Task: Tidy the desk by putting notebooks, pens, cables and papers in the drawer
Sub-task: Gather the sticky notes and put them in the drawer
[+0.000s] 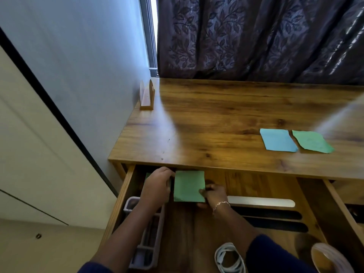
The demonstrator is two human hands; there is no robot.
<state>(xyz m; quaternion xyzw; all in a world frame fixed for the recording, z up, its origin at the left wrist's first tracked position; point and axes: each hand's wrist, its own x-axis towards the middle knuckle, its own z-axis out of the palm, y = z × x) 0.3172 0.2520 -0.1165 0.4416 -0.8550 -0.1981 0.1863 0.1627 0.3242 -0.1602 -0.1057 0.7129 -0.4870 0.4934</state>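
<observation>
The wooden drawer point(122, 196) under the desk stands pulled out. Inside it a green paper point(189, 186) is held near the back; my right hand point(213, 195) pinches its lower right corner. My left hand point(157, 187) reaches into the drawer just left of that paper, fingers curled at its left edge over another green item that is mostly hidden. On the desk top point(216, 123) at the right lie a blue paper point(277, 139) and a second green paper point(312, 141), side by side.
A grey pen tray point(146, 245) sits along the drawer's left side. A coiled white cable point(229, 257) lies at the drawer's front. A white bar point(262, 201) and dark slots lie right of my hands. A wooden stand point(146, 97) is at the desk's far left corner.
</observation>
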